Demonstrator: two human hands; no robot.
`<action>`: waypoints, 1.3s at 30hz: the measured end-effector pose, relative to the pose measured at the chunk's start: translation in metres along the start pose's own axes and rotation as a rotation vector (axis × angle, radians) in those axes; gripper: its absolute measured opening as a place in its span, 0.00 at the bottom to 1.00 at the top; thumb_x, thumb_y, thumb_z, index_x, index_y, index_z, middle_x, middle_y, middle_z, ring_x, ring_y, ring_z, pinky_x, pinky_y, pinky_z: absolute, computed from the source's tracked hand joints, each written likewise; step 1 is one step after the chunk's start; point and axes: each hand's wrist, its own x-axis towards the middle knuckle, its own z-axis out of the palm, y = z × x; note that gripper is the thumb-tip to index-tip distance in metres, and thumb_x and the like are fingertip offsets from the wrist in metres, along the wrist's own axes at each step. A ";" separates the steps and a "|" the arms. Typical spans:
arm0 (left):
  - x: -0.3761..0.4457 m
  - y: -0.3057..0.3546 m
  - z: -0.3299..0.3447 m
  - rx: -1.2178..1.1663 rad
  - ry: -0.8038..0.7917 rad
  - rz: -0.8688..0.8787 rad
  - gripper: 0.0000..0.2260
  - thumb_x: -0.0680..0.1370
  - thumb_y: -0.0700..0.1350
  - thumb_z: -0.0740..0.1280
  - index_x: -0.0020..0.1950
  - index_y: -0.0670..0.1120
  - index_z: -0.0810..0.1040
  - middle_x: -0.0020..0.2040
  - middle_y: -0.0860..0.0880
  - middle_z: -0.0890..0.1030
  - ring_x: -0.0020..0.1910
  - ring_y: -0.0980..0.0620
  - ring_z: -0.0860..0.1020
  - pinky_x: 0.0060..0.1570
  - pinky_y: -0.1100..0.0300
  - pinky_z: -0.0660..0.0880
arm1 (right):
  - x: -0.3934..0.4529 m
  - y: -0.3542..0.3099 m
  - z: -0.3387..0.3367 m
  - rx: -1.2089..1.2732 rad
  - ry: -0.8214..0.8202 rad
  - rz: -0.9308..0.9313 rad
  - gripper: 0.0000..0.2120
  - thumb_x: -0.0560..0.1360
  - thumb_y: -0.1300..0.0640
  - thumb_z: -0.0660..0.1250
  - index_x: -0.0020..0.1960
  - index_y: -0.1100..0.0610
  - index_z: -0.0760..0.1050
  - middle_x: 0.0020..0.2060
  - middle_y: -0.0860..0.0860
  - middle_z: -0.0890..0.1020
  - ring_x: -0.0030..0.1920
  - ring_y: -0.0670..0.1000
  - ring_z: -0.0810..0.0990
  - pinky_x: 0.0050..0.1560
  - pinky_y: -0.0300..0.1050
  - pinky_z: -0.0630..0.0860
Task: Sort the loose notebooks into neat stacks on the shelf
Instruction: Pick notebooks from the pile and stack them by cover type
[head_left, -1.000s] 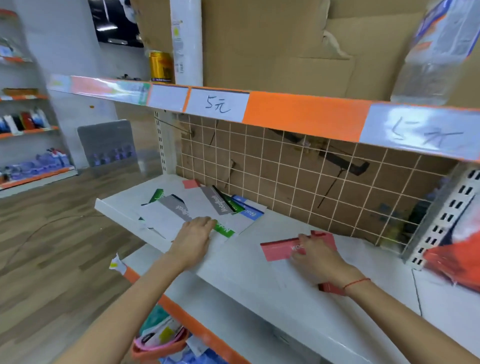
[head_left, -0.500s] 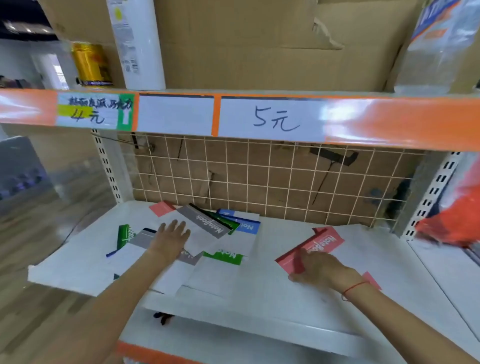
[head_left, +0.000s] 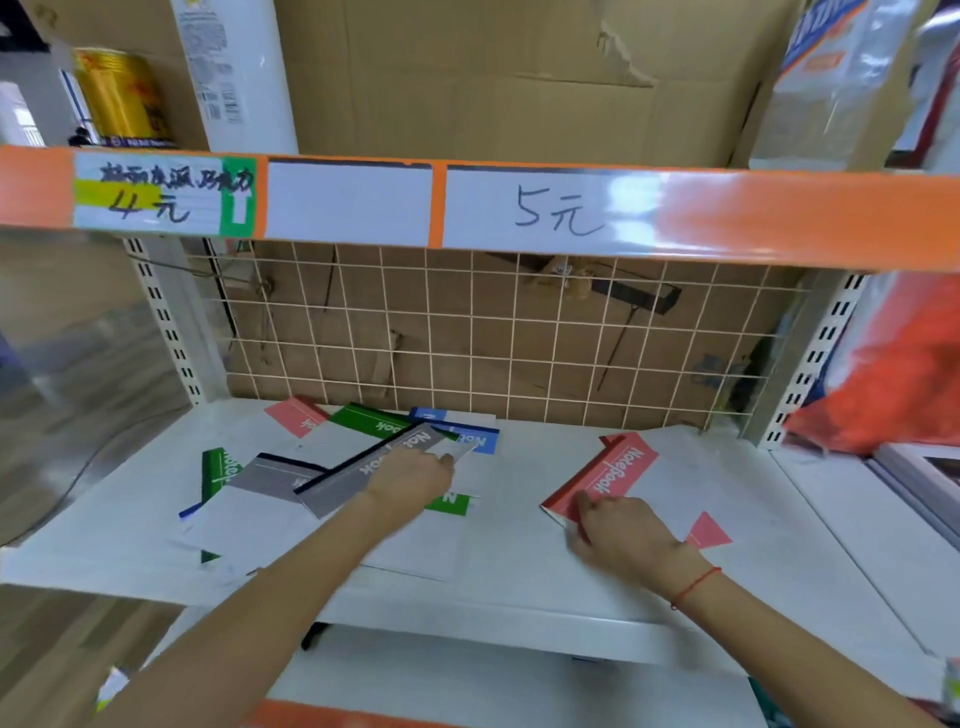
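Loose notebooks with white covers and coloured bands lie scattered on the left half of the white shelf (head_left: 519, 597): a grey one (head_left: 337, 483) on top, another grey one (head_left: 270, 475), green ones (head_left: 374, 421), a blue one (head_left: 467, 439) and a red one (head_left: 296, 415) at the back. My left hand (head_left: 410, 480) rests on the top grey notebook, fingers stretched to the right. On the right half lies a red-banded notebook (head_left: 618, 467) over another red one. My right hand (head_left: 618, 538) holds its near left corner, thumb on the red band.
A wire grid (head_left: 519, 338) backed by cardboard closes the rear of the shelf. The upper shelf edge (head_left: 779, 218) with price labels hangs low overhead. An orange bag (head_left: 883, 374) fills the neighbouring bay on the right, past the slotted upright (head_left: 810, 364).
My left hand has slid right from the pile's left side onto the top grey notebook. My right hand has stayed on the red notebook. The view has moved closer and turned to face the shelf.
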 end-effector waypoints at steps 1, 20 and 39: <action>0.007 0.010 -0.006 -0.047 -0.005 -0.037 0.15 0.79 0.35 0.59 0.65 0.39 0.66 0.56 0.42 0.80 0.54 0.42 0.79 0.46 0.53 0.74 | -0.001 0.001 0.001 -0.012 -0.001 -0.004 0.17 0.81 0.49 0.50 0.60 0.60 0.67 0.52 0.56 0.79 0.49 0.55 0.79 0.41 0.42 0.63; -0.020 -0.015 0.014 -0.640 -0.294 0.031 0.43 0.72 0.68 0.63 0.78 0.55 0.43 0.78 0.48 0.46 0.77 0.49 0.46 0.74 0.53 0.52 | -0.005 0.066 0.008 0.119 -0.210 0.219 0.33 0.78 0.38 0.55 0.74 0.56 0.52 0.61 0.57 0.74 0.59 0.56 0.74 0.54 0.46 0.71; -0.019 0.015 0.022 -0.213 -0.010 -0.004 0.32 0.78 0.32 0.55 0.78 0.44 0.45 0.76 0.39 0.53 0.74 0.39 0.56 0.72 0.48 0.56 | -0.019 0.057 0.025 -0.053 -0.070 0.306 0.22 0.79 0.59 0.59 0.71 0.60 0.59 0.66 0.57 0.68 0.64 0.57 0.68 0.61 0.49 0.69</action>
